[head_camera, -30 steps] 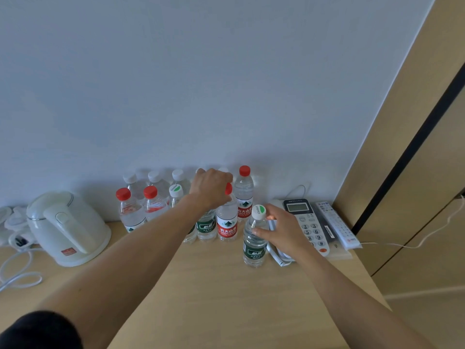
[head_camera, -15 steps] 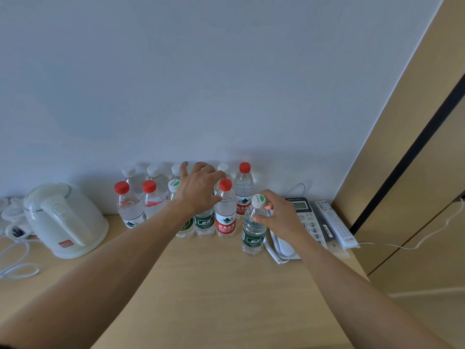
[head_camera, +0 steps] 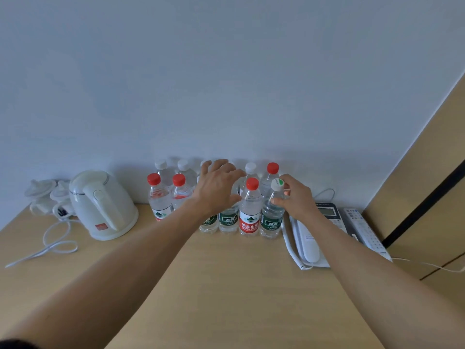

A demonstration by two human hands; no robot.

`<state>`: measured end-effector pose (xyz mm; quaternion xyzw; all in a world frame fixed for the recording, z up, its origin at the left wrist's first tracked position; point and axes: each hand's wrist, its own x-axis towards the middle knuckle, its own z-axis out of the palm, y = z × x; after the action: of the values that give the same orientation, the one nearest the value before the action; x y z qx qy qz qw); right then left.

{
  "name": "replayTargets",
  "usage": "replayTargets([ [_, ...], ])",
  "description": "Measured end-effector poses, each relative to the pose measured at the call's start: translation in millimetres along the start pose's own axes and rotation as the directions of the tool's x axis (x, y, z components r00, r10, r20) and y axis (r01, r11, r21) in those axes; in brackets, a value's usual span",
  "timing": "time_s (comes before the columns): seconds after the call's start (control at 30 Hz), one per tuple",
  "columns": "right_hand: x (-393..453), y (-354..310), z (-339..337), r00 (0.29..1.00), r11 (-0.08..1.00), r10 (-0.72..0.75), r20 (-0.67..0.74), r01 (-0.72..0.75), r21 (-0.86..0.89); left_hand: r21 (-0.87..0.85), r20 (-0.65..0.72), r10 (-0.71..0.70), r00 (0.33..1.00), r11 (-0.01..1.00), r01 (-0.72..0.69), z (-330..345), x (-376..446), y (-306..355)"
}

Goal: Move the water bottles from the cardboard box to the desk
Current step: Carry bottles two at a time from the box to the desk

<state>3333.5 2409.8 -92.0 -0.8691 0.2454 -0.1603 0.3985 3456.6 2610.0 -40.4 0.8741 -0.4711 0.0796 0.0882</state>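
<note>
right hand (head_camera: pixel 295 197) grips green-label bottle (head_camera: pixel 271 217) touching row, beside phone (head_camera: pixel 309 238)

Light wooden desk (head_camera: pixel 226 285) against a pale wall, things lined up along its back edge.

At the left of the frame stands a white kettle (head_camera: pixel 102 205), a white cord (head_camera: pixel 50 245) looped on the wood beside it and white cups (head_camera: pixel 46 195) behind. In the middle a cluster of upright water bottles (head_camera: pixel 249 212) stands in rows, some red-capped, some white-capped. At the right lie a white telephone (head_camera: pixel 308 238) and, just beside it, a remote (head_camera: pixel 362 227).
</note>
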Motion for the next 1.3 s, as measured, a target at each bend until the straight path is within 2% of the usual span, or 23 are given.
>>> replayTargets([
  [0.17,4,4,-1,1.0,1.0,0.01,-0.024,-0.01,-0.002,-0.004,-0.004,-0.01,1.0,1.0,0.01,3,-2,-3],
  [0.63,0,2,1,0.999,0.999,0.035,0.017,-0.034,-0.037,0.012,-0.021,-0.015,1.0,1.0,0.015,3,0,-12],
  [1.0,2,-23,-5,0.995,0.992,0.093,0.02,-0.091,-0.084,-0.027,-0.037,-0.056,0.998,0.998,0.055,-16,30,-30],
  [1.2,7,-46,-17,0.995,0.985,0.086,-0.056,-0.094,-0.144,0.001,0.023,-0.062,0.998,0.998,0.062,-31,48,-27],
  [1.3,9,-52,-22,0.988,0.963,0.06,-0.139,-0.094,-0.254,-0.006,0.077,-0.072,0.994,0.997,0.073,-38,56,-25],
])
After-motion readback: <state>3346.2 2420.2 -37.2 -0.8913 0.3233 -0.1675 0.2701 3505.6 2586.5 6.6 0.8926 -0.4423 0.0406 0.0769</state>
